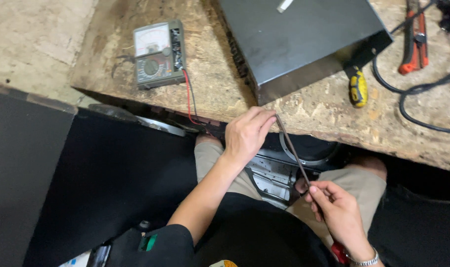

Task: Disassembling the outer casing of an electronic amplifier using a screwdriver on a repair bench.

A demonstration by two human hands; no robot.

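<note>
My left hand [247, 133] pinches the upper end of a thin dark rod or wire [292, 151] at the front edge of the wooden workbench [210, 89]. My right hand [336, 210], with a metal watch on its wrist, grips the lower end of the same rod above my lap. The rod runs taut and slanted between the two hands. Just beyond my left hand lies a black metal case [304, 39] on the bench.
An analogue multimeter [158, 54] with red and black leads sits at the bench's left. A yellow-and-black screwdriver [357, 86], an orange-handled tool [415, 42] and black cables [418, 89] lie at the right. A large black panel [86, 183] stands left of my knees.
</note>
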